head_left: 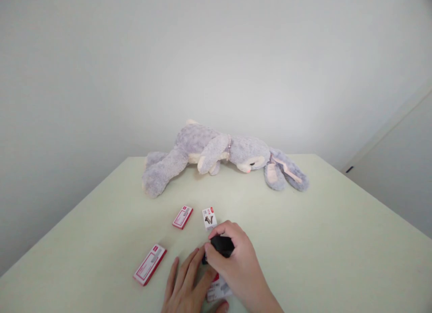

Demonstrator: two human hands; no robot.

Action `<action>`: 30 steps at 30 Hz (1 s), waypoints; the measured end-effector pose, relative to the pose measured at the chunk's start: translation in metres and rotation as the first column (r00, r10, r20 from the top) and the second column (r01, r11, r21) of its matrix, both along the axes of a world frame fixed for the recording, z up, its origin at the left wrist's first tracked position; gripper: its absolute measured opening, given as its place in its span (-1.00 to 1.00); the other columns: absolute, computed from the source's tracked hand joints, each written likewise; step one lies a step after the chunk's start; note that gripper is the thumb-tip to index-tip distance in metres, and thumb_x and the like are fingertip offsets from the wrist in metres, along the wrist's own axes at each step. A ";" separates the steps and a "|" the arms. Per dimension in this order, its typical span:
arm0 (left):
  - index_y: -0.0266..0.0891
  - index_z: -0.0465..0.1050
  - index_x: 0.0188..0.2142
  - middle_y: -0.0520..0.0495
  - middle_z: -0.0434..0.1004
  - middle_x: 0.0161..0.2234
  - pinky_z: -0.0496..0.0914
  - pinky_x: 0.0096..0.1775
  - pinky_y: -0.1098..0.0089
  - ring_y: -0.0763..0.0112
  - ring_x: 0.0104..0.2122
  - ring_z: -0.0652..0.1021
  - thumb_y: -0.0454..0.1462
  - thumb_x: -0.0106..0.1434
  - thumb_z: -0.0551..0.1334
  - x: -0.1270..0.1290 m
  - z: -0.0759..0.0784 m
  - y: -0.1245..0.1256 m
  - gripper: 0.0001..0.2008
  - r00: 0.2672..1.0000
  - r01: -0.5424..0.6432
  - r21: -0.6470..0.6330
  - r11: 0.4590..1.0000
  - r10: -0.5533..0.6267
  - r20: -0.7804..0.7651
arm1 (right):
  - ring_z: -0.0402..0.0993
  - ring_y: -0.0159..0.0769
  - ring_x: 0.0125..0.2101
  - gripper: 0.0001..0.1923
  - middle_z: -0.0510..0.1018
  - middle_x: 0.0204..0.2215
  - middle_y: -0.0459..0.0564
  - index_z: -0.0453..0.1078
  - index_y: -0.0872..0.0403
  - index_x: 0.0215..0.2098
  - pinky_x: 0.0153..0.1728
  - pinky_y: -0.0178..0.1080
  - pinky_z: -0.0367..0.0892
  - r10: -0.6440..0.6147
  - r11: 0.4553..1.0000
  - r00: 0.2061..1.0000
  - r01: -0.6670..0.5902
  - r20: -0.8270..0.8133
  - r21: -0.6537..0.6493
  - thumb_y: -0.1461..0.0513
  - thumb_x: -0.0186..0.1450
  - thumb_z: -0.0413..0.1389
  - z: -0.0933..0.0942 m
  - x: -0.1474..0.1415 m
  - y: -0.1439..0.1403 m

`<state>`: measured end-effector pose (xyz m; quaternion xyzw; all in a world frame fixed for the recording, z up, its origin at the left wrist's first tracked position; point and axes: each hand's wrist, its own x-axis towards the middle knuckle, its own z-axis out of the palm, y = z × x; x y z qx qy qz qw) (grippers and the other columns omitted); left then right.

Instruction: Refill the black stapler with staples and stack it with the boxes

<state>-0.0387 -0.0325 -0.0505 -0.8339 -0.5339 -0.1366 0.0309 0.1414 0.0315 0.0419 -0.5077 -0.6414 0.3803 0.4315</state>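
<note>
Two hands work over a small black object at the near edge of a pale green table.

The right hand (236, 263) curls down over the black object (222, 245), its thumb and fingers pinching it from both sides just above the tabletop. The left hand (187, 283) lies flat beside it, fingers held together and stretched forward, the fingertips touching the table next to the black object. Under the right wrist a small red-and-white box (218, 289) lies partly hidden. Just beyond the right hand's knuckles a white box with a red corner (209, 217) stands close by. Left of that lies a flat red-and-white box (182, 217), and a similar box (150, 264) lies well to the left of the left hand. At the far end of the table (337, 241) a grey plush rabbit (216, 153) lies on its side, ears trailing right.
</note>
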 end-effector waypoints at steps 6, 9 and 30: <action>0.25 0.28 0.32 -0.08 0.24 0.40 0.29 0.27 -0.22 -0.05 0.29 0.40 -0.19 0.13 0.43 0.010 0.003 -0.006 -0.22 0.993 -0.105 0.091 0.990 0.100 0.056 | 0.47 -0.08 0.05 -0.65 0.59 -0.16 0.00 0.49 0.02 -0.30 0.06 -0.09 0.44 -0.316 0.946 0.633 0.150 -0.707 -0.289 -0.07 0.34 0.13 -0.017 0.049 0.003; 0.13 0.38 0.24 -0.08 0.27 0.39 0.37 0.25 -0.10 0.00 0.29 0.41 -0.28 0.11 0.40 -0.001 0.005 -0.002 -0.30 0.994 -0.009 0.086 0.996 -0.001 0.113 | 0.55 -0.06 -0.04 -0.52 0.60 -0.07 0.06 0.50 0.04 -0.09 -0.16 -0.09 0.57 -0.465 0.842 0.669 0.131 -0.580 -0.524 -0.14 0.29 0.17 -0.031 0.085 -0.003; 0.01 0.57 -0.04 -0.16 0.47 0.22 0.52 0.12 -0.05 0.00 0.20 0.48 -0.20 0.17 0.45 0.003 0.033 0.010 -0.65 0.956 0.093 -0.023 0.995 -0.083 0.283 | 0.02 -0.50 -0.71 -0.46 0.24 -0.71 -0.28 0.27 0.04 -0.42 -0.67 -0.37 -0.10 0.140 0.811 0.985 -0.171 -0.099 -0.560 -0.24 0.31 0.10 -0.054 0.067 -0.031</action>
